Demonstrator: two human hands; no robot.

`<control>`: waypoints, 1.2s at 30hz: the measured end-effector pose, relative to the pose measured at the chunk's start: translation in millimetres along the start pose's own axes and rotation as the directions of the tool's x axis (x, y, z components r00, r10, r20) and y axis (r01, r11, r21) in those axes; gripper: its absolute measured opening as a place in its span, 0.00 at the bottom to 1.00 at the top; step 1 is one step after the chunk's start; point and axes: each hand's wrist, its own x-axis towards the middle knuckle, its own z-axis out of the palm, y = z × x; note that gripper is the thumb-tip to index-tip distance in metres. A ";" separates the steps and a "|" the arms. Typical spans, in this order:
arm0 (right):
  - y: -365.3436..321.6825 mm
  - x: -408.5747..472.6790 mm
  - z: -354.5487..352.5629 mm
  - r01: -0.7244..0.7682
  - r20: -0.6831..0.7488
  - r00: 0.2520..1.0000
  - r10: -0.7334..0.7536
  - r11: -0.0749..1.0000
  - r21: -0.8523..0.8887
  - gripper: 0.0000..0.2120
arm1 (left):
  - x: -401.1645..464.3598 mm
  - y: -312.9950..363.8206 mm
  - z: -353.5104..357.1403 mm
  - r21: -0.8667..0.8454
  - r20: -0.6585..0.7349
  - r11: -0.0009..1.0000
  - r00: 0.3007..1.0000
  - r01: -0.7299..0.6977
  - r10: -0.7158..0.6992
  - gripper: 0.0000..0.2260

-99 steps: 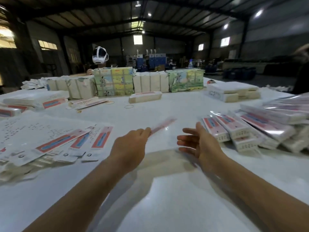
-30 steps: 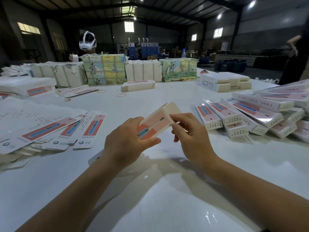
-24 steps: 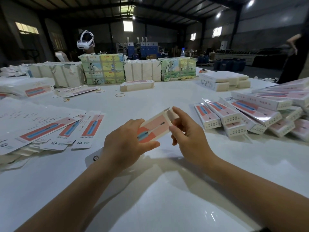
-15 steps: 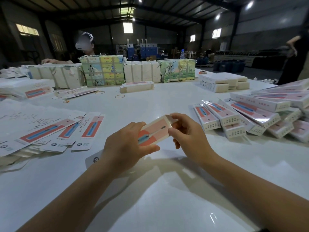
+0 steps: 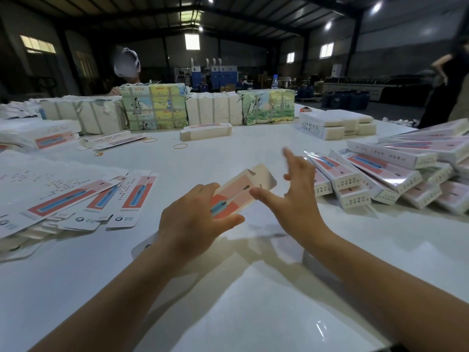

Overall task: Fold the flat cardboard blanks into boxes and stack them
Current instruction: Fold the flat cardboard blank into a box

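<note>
My left hand (image 5: 193, 222) grips a partly formed pink and white cardboard box (image 5: 241, 190) above the white table (image 5: 228, 313), thumb under it and fingers over its near end. The box's far end flap stands open. My right hand (image 5: 297, 196) hovers just right of the box with fingers spread and blurred, its thumb tip close to the box's side. A fan of flat blanks (image 5: 76, 196) lies to the left. A heap of folded boxes (image 5: 380, 174) lies to the right.
Wrapped bundles (image 5: 154, 107) line the far side, with a lone box (image 5: 205, 130) and rubber bands (image 5: 180, 146) before them. White box stacks (image 5: 337, 125) sit far right. One person sits behind the bundles; another stands at far right.
My right hand has let go of the box's far end and opened, fingers spreading upward to the right. My left hand still holds the box in about the same place.
</note>
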 end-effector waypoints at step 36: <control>-3.6 -2.9 2.7 -0.246 0.287 0.954 0.091 0.783 0.571 0.17 | -3.9 0.5 3.4 0.138 -0.052 0.985 0.992 -0.103 0.111 0.35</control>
